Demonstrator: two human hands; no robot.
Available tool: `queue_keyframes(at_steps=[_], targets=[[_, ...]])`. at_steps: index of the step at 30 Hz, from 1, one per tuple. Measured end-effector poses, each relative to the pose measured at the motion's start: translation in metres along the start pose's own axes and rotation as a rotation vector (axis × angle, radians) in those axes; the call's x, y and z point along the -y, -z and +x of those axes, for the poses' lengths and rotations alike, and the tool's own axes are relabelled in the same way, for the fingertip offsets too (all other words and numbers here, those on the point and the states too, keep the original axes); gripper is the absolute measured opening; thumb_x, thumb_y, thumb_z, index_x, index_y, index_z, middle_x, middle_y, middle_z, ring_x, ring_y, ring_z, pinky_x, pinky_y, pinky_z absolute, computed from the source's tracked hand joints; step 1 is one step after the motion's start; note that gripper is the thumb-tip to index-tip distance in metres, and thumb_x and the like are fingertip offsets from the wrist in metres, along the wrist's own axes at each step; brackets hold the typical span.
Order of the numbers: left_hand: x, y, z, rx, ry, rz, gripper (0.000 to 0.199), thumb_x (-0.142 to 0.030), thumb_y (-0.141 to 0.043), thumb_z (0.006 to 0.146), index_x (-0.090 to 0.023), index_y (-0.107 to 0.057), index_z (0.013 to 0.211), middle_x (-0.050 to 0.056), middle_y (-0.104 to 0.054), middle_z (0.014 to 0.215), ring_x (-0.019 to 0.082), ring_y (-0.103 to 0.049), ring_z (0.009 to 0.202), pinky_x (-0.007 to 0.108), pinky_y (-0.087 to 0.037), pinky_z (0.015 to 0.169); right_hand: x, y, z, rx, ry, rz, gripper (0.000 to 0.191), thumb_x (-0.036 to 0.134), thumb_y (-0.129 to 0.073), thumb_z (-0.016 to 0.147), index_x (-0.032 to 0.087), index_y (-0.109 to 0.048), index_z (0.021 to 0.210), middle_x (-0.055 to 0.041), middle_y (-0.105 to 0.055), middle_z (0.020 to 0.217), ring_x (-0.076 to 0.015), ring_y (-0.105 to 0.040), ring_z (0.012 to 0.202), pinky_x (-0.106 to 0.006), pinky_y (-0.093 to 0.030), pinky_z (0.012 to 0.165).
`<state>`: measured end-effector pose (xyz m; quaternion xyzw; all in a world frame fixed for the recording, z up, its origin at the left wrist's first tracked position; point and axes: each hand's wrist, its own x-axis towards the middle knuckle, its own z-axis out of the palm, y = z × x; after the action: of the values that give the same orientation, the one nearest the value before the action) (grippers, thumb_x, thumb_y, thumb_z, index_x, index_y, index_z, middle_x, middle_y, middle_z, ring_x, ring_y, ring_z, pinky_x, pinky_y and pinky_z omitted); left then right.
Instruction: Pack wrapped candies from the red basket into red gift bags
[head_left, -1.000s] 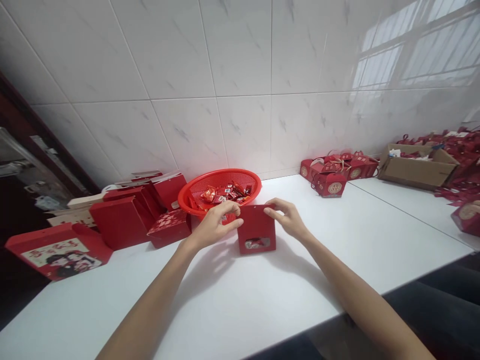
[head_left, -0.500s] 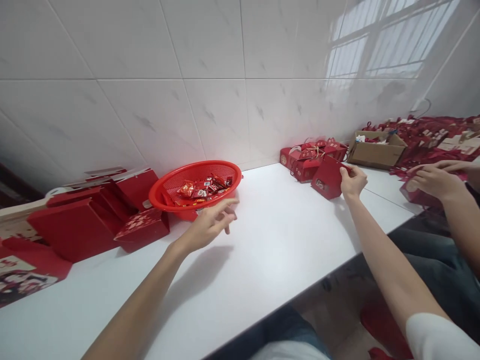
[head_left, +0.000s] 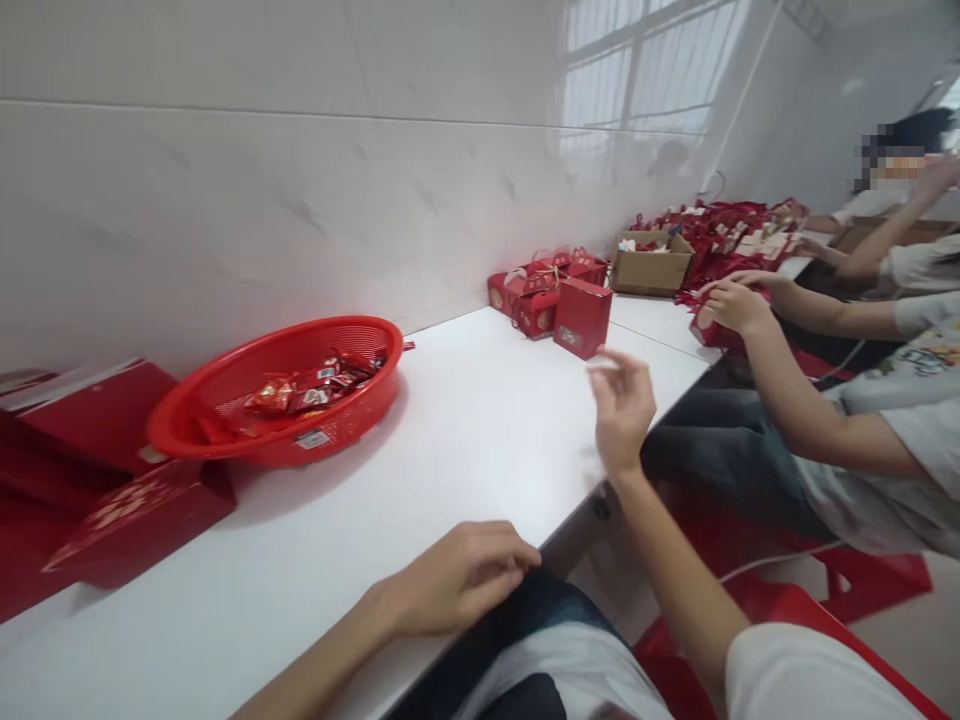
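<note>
A red box (head_left: 583, 318) stands upright on the white table (head_left: 450, 440), beside several red gift boxes (head_left: 536, 310) with handles. Just in front of it my right hand (head_left: 622, 410) is raised, fingers apart and nothing in them. My left hand (head_left: 472, 575) rests at the table's near edge, empty, its fingers loosely bent but not closed. To the left sits a red plastic basket (head_left: 360, 405) holding wrapped sweets (head_left: 307, 390). Neither hand touches the basket.
Red boxes (head_left: 150, 520) crowd the left end of the table. Farther right is a cardboard box (head_left: 652, 270) near a heap of red packages (head_left: 742, 230). A co-worker's hands (head_left: 739, 300) hold a red box there. Red stools (head_left: 795, 620) stand below.
My right hand has let go of the red box, which now stands on the table, and drawn back. My left hand has moved from beside the basket to the table edge. The view has turned right.
</note>
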<state>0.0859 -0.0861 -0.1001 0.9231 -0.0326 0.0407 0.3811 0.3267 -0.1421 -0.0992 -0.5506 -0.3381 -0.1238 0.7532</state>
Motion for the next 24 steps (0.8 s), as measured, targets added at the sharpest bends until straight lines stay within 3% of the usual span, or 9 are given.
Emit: queue_keyframes(at_steps=[3,6,9,12,14,17,20,22,24], targets=[[-0.006,-0.019,0.003,0.048,-0.102,0.033,0.024,-0.013,-0.049,0.094,-0.019,-0.068,0.106,0.006,-0.071,0.091,0.016,-0.064,0.081,0.027,-0.049,0.075,0.027,0.028,-0.083,0.123,-0.19,-0.007,0.014,0.026,-0.058,0.092,0.022,-0.064,0.104,-0.0057,-0.068,0.099,-0.0161,-0.064,0.081,-0.031,-0.054,0.076],[-0.006,-0.026,0.001,0.014,-0.142,0.013,0.022,-0.012,-0.049,0.094,-0.019,-0.069,0.102,0.005,-0.071,0.088,0.016,-0.063,0.079,0.028,-0.048,0.076,0.036,0.065,-0.139,0.366,-0.36,-0.076,0.012,0.024,-0.054,0.094,0.022,-0.066,0.097,-0.0062,-0.071,0.094,-0.018,-0.067,0.083,-0.03,-0.055,0.072],[-0.002,-0.028,0.0,-0.023,-0.146,-0.039,0.02,-0.011,-0.049,0.094,-0.019,-0.068,0.096,0.004,-0.072,0.086,0.015,-0.062,0.078,0.027,-0.047,0.075,0.04,0.103,-0.167,0.472,-0.327,-0.219,0.014,0.022,-0.054,0.092,0.021,-0.068,0.095,-0.0103,-0.072,0.113,-0.0228,-0.068,0.103,-0.034,-0.055,0.085],[0.001,-0.03,-0.001,-0.034,-0.137,-0.056,0.02,-0.011,-0.049,0.094,-0.02,-0.068,0.094,0.003,-0.071,0.084,0.015,-0.061,0.079,0.027,-0.046,0.073,0.048,0.139,-0.187,0.387,-0.439,-0.352,0.016,0.028,-0.053,0.093,0.02,-0.066,0.086,-0.0087,-0.074,0.095,-0.0219,-0.07,0.091,-0.03,-0.056,0.078],[0.002,-0.031,-0.002,-0.035,-0.137,-0.061,0.02,-0.012,-0.05,0.094,-0.02,-0.068,0.093,0.003,-0.072,0.084,0.015,-0.061,0.078,0.027,-0.046,0.072,0.054,0.162,-0.197,0.446,-0.523,-0.478,0.023,0.032,-0.049,0.095,0.02,-0.066,0.086,-0.0074,-0.072,0.085,-0.0216,-0.07,0.083,-0.031,-0.056,0.075],[0.003,-0.033,-0.001,-0.037,-0.126,-0.077,0.02,-0.011,-0.051,0.093,-0.02,-0.068,0.093,0.003,-0.072,0.085,0.015,-0.061,0.079,0.027,-0.046,0.072,0.06,0.197,-0.197,0.768,-0.496,-0.859,0.021,0.025,-0.051,0.09,0.018,-0.069,0.097,-0.0136,-0.073,0.104,-0.0284,-0.069,0.098,-0.041,-0.054,0.087],[0.002,-0.033,-0.001,-0.037,-0.124,-0.08,0.02,-0.011,-0.051,0.093,-0.02,-0.068,0.092,0.002,-0.072,0.083,0.015,-0.06,0.078,0.027,-0.046,0.073,0.056,0.229,-0.165,0.986,-0.534,-1.428,0.039,0.011,-0.056,0.081,0.011,-0.068,0.118,-0.0247,-0.064,0.129,-0.0388,-0.061,0.119,-0.053,-0.046,0.098],[0.001,-0.033,-0.001,-0.034,-0.13,-0.073,0.02,-0.011,-0.05,0.093,-0.021,-0.068,0.092,0.002,-0.072,0.083,0.015,-0.06,0.078,0.028,-0.046,0.073,0.051,0.25,-0.132,1.08,-0.6,-1.676,0.043,0.013,-0.062,0.079,0.009,-0.066,0.122,-0.0256,-0.068,0.122,-0.0427,-0.059,0.122,-0.057,-0.044,0.097],[0.001,-0.033,-0.001,-0.032,-0.127,-0.072,0.02,-0.011,-0.05,0.093,-0.021,-0.068,0.093,0.002,-0.072,0.084,0.015,-0.06,0.078,0.028,-0.046,0.073,0.046,0.275,-0.1,1.092,-0.723,-1.781,0.04,0.018,-0.072,0.073,0.012,-0.071,0.112,-0.0241,-0.072,0.112,-0.0437,-0.066,0.109,-0.06,-0.046,0.088]])
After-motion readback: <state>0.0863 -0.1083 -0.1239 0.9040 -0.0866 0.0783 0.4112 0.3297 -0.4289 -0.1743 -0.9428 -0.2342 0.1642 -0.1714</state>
